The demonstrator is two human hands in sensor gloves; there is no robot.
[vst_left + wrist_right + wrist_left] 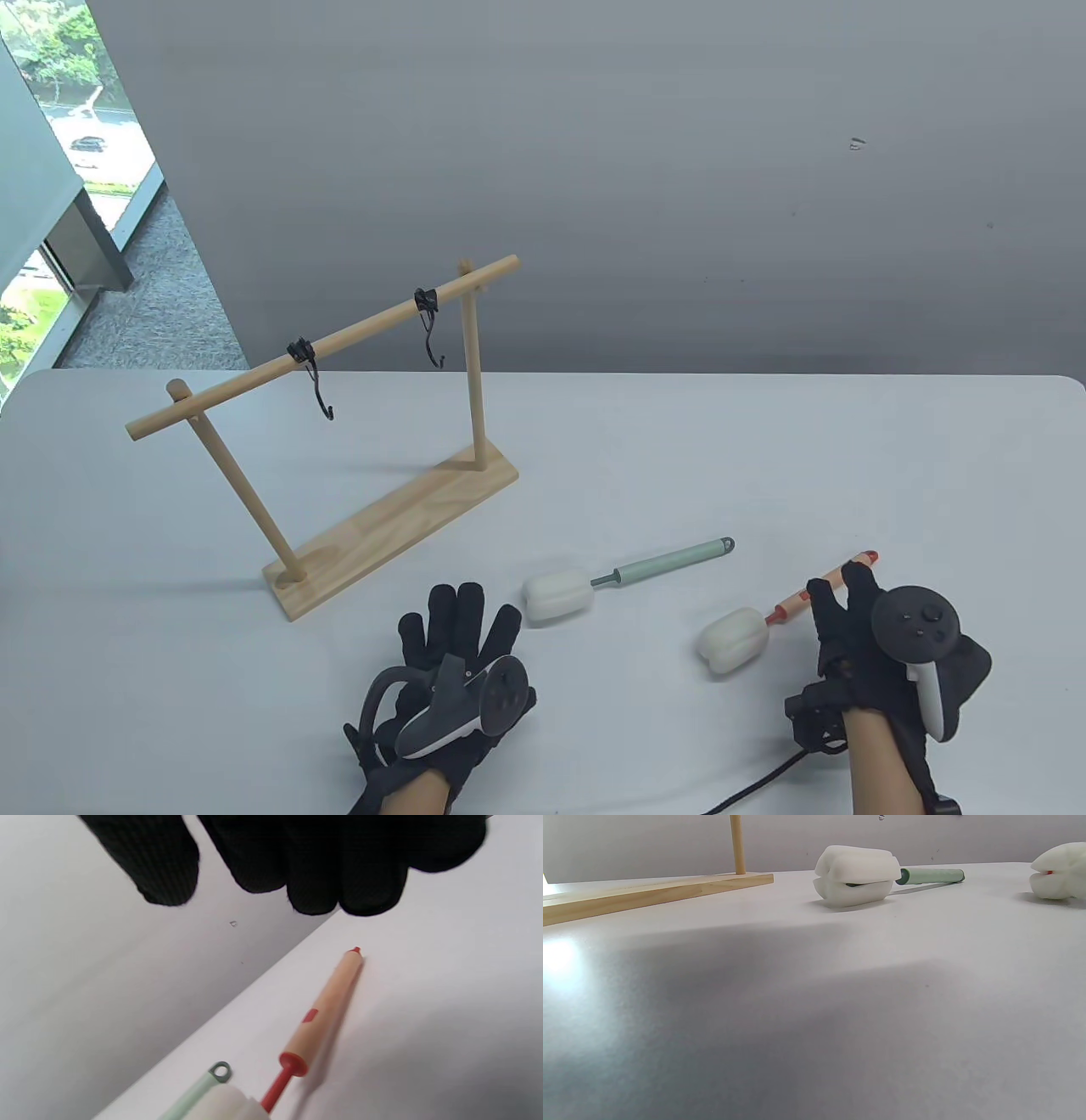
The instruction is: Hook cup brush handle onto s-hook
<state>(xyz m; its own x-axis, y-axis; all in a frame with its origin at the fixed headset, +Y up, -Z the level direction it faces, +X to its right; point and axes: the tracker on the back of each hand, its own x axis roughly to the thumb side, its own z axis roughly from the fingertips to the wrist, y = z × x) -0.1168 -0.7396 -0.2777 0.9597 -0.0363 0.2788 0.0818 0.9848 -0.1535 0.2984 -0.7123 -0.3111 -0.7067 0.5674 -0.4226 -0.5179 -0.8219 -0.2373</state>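
A cup brush with a peach and red handle (pixel 793 604) and a white sponge head (pixel 730 643) lies on the table at the right. My right hand (pixel 840 594) hovers over its handle. In the right wrist view the fingers (pixel 314 866) hang open above the handle (pixel 326 1010) and do not touch it. A second brush with a green handle (pixel 670 562) and a white sponge head (pixel 556 597) lies mid-table. My left hand (pixel 458 628) rests flat on the table with its fingers spread, empty, beside that sponge. Two black S-hooks (pixel 321 390) (pixel 433 335) hang empty from the rack's rail.
The wooden rack (pixel 339 340) stands at the left on a plank base (pixel 399 526), angled away from me. The left wrist view shows the base (pixel 649 893), the green brush (pixel 855 874) and the other sponge (pixel 1058 870). The table's far edge lies behind the rack.
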